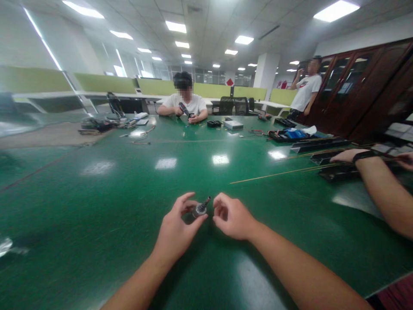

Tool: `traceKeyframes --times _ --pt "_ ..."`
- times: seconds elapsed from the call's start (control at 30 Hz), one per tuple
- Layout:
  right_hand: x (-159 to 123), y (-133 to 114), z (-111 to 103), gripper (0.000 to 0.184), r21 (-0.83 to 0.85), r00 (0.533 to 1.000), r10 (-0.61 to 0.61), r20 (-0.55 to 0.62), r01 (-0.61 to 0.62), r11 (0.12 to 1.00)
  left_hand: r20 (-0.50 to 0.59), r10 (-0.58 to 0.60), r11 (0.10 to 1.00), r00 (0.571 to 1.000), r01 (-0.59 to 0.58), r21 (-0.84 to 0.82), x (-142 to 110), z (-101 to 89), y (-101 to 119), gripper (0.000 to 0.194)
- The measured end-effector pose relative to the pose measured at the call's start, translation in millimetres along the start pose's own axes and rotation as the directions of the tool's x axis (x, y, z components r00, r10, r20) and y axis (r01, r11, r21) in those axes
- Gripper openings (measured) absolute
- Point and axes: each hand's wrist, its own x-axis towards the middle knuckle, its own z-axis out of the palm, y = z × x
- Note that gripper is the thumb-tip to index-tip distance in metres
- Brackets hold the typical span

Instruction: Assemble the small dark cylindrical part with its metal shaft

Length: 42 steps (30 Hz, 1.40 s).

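My left hand [176, 226] grips a small metal cylinder with a narrow stepped shaft [200, 209], held between thumb and fingers. Its shaft points up and to the right, above the green table. Just right of the shaft's tip, apart from it, is my right hand [234, 216]. Its thumb and fingers are curled together as in a pinch. Whatever lies between those fingertips, if anything, is too small or hidden to make out.
At right, another person's hand [350, 156] rests by dark metal channels [338, 172] and thin brass-coloured rods [274, 175]. Across the green table [129, 185], a person [183, 103] holds a dark tool. A black tray with blue items [293, 134] and a grey box [232, 125] sit farther back.
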Motion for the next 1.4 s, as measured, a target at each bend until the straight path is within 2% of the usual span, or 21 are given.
traceKeyframes --times 0.17,0.43,0.57,0.73,0.8,0.93,1.1,1.4 --pt "0.6 0.3 -0.3 0.035 -0.004 0.999 0.015 -0.033 -0.015 1.000 -0.005 0.137 0.985 0.991 -0.135 0.106 1.9 -2.8 -5.9 0.025" --pt "-1.1 -2.0 -0.9 0.042 0.010 0.998 0.010 -0.067 -0.009 1.000 0.056 0.302 0.948 0.952 -0.306 0.090 1.6 -4.8 0.3 0.023" --pt "-1.0 -1.6 -0.7 0.040 -0.011 0.997 -0.017 -0.073 0.016 1.000 0.067 0.322 0.940 0.944 -0.328 0.099 0.9 -4.0 -2.6 0.024" --pt "0.2 -4.6 -1.5 0.021 -0.049 0.995 -0.088 -0.056 0.086 0.995 0.067 0.292 0.951 0.954 -0.297 0.084 0.8 -2.1 -8.4 0.034" --pt "0.8 -5.7 -2.0 0.016 -0.050 0.994 -0.101 -0.048 0.098 0.994 0.066 0.296 0.951 0.953 -0.300 0.079 0.7 -1.7 -8.4 0.033" --pt "1.9 -5.7 -2.7 0.015 -0.048 0.993 -0.108 -0.057 0.105 0.993 0.079 0.339 0.937 0.937 -0.344 0.064 1.2 -2.4 -5.2 0.021" --pt "2.3 -5.1 -2.9 0.013 -0.049 0.992 -0.115 -0.058 0.112 0.993 0.086 0.362 0.927 0.928 -0.368 0.070 2.5 -3.5 -3.5 0.022" --pt "2.2 -5.0 -3.4 0.012 -0.054 0.993 -0.101 -0.066 0.098 0.994 0.079 0.338 0.936 0.938 -0.344 0.076 2.0 -2.9 -4.6 0.023"
